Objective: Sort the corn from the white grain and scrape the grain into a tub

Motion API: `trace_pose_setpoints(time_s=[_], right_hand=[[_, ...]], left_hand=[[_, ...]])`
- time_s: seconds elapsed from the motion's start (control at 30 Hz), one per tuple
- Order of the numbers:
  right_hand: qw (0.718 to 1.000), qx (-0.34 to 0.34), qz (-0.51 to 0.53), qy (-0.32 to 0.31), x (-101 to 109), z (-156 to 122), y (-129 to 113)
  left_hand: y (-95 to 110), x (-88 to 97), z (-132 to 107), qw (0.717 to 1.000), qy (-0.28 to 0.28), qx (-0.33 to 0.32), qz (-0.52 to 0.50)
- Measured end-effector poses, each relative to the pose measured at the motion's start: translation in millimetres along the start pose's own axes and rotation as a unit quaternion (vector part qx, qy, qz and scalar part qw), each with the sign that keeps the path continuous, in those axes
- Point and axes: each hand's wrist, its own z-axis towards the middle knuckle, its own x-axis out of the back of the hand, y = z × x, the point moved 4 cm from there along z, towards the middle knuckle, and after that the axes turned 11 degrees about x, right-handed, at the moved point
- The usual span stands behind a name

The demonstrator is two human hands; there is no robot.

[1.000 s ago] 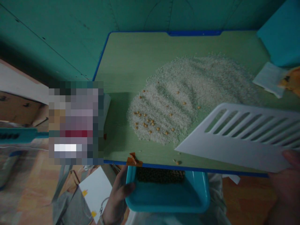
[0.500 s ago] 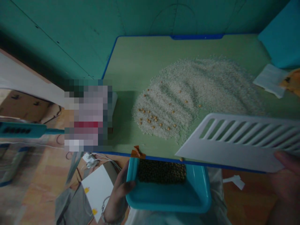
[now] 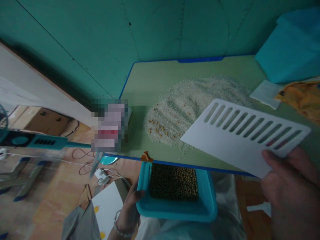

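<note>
Scoop: a white slotted plastic scoop (image 3: 240, 133) is held tilted in the air above the counter's near right part, its flat lip pointing left, just beside the rice.
Right hand: the right hand (image 3: 290, 190) is at the lower right, and its fingers (image 3: 270, 156) are closed, gripping the scoop's near corner.
Left hand: the left hand (image 3: 130, 213), with a bracelet (image 3: 120, 227) at the wrist, is at the bottom, its fingers (image 3: 138, 195) closed on the left wall of the tray.
Tray: a teal plastic tray (image 3: 175, 210) sits just below the counter's near edge, holding dark round beans (image 3: 173, 183) in a packed layer.
Counter: a green counter (image 3: 200, 70) with a blue edge carries a wide rice pile (image 3: 190, 106), partly under the scoop, with yellow beans (image 3: 157, 128) scattered on its left side.
Edge: orange tape (image 3: 146, 156) sits on the near edge, above the tray.
Right of the counter: a white cloth (image 3: 265, 93), a yellow cloth (image 3: 300, 96) and a teal sheet (image 3: 287, 50).
Behind: a teal wall (image 3: 75, 33).
Left: a blurred object (image 3: 109, 126) hides part of the counter's corner.
</note>
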Motion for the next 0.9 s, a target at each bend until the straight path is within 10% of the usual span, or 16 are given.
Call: trace_pose_setpoints(time_s=[0.23,0.6,0.9], right_hand=[[0.992,-0.085,0.095,0.025,10.8,1.9,9.2],[0.984,-0.138,0.109,-0.030,27.0,1.1,30.0],[0.991,-0.100,0.063,0.059,11.9,-0.5,13.1]], left_hand=[[0.3,16.0,-7.3,0.998,0.053,0.012,0.015],[-8.6,-7.5,-3.3,0.999,0.047,0.015,-0.002],[-31.2,35.4,12.7,0.999,0.021,0.031,0.010]])
